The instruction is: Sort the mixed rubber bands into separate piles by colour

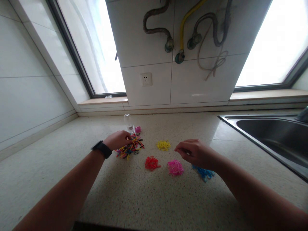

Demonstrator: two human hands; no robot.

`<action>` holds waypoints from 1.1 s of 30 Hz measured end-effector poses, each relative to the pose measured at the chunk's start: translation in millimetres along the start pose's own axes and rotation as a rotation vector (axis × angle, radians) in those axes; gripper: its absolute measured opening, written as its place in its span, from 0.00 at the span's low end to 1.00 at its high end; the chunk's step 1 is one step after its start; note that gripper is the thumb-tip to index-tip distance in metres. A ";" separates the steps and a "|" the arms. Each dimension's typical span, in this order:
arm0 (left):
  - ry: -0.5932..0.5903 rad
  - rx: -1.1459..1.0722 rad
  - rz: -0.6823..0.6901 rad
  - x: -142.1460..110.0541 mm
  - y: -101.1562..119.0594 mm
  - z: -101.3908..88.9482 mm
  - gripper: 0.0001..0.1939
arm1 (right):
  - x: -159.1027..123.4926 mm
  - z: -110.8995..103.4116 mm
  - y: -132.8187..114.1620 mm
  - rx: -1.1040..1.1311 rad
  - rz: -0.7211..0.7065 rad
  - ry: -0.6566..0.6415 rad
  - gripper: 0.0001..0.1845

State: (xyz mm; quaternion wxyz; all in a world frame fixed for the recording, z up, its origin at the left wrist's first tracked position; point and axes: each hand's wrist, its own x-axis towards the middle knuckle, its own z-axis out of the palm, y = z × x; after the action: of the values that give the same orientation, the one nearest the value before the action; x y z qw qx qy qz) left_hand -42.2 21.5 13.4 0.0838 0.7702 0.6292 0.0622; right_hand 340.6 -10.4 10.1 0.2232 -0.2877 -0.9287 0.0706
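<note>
My left hand (119, 140), a dark watch on its wrist, reaches into a mixed heap of small coloured rubber bands (130, 150). Its fingertips are pinched at the heap's upper edge, and what lies between them is hidden. To the right, my right hand (196, 151) hovers with fingers drawn together, and I cannot make out anything in them. Nearest to it are a yellow pile of bands (163, 145), a pink pile (175, 167) and a blue pile (204, 173), the last partly covered by the hand. A red pile (151, 163) sits left of the pink one.
Behind the mixed heap stands a clear plastic bottle (128, 122) beside a small pink item (138, 129). A steel sink (271, 128) is set into the speckled counter (134, 199) at right. The tiled wall carries a socket (146, 79) and pipe valves (180, 57).
</note>
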 end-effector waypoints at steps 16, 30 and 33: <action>0.014 -0.098 0.012 3.4 -7.3 3.8 0.21 | -1.1 0.4 1.7 -0.001 0.019 -0.036 0.10; -0.011 -0.147 -0.082 8.2 -12.8 6.5 0.17 | -1.6 2.1 5.1 0.004 -0.002 -0.063 0.09; -0.012 -0.165 -0.086 8.5 -10.6 5.4 0.17 | -2.2 2.7 6.0 0.002 -0.003 -0.066 0.09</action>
State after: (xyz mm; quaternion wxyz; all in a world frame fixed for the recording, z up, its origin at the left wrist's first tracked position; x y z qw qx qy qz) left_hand -49.6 31.6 5.8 0.1530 0.7334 0.6539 0.1056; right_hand 344.0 -6.7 5.3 0.1929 -0.2838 -0.9358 0.0807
